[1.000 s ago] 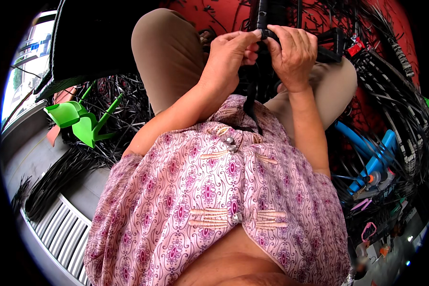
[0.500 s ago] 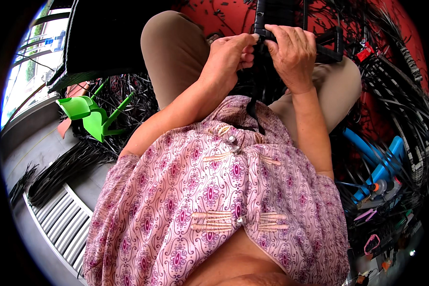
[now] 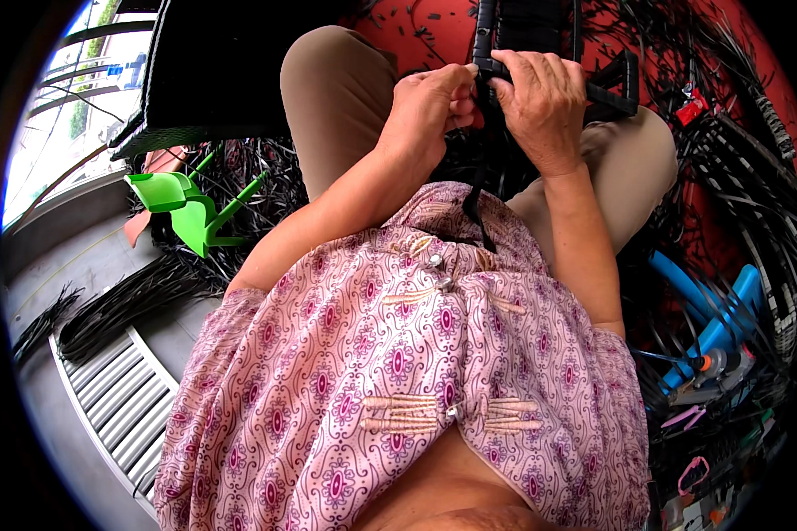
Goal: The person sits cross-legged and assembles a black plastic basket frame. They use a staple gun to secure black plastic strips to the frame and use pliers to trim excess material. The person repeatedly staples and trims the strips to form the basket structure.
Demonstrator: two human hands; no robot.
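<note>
A black frame (image 3: 483, 35), wrapped and woven with flat black strips, stands between my knees at the top of the view. My left hand (image 3: 429, 106) is pinched closed against the left side of its near corner. Whatever lies between those fingertips is too small and dark to make out. My right hand (image 3: 540, 104) is closed over the near bar of the frame, thumb close to the left fingertips. Below the hands a loose black strip (image 3: 475, 202) hangs down onto the patterned shirt. The undersides of both hands' grips are hidden.
Heaps of black strips (image 3: 257, 168) lie left and right on a red floor (image 3: 434, 35). At left are a small green plastic chair (image 3: 190, 217), a strip bundle (image 3: 133, 305) and a white slatted rack (image 3: 115, 389). Blue plastic (image 3: 726, 310) and tools lie at right.
The view has shifted slightly, so the surroundings sit a little further right. Both hands keep nearly the same hold at the frame's corner.
</note>
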